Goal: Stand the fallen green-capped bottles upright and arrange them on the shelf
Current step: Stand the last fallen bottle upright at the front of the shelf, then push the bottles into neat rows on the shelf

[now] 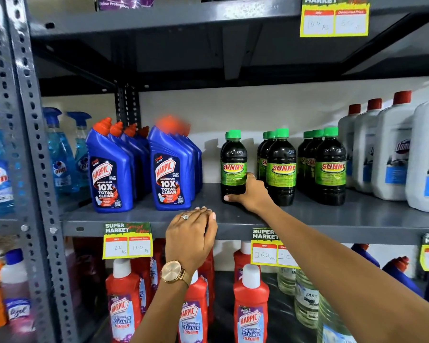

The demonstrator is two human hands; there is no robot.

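Observation:
Dark green-capped bottles with "Sunny" labels stand upright on the grey middle shelf [332, 219] in three rows. My right hand [250, 193] grips the base of the front bottle of the left row [233, 159]. The middle row [281, 164] and the right row [330, 164] stand just to its right, each with more bottles behind the front one. No green-capped bottle is seen lying down. My left hand [191, 233] rests on the shelf's front edge with fingers together, holding nothing; a watch is on its wrist.
Blue Harpic bottles [112, 169] stand left of the green-capped rows, with a gap between. White red-capped jugs [391, 149] crowd the right end. Red Harpic bottles [250, 305] fill the lower shelf. Price tags [128, 241] hang from the shelf edge. Blue spray bottles stand far left.

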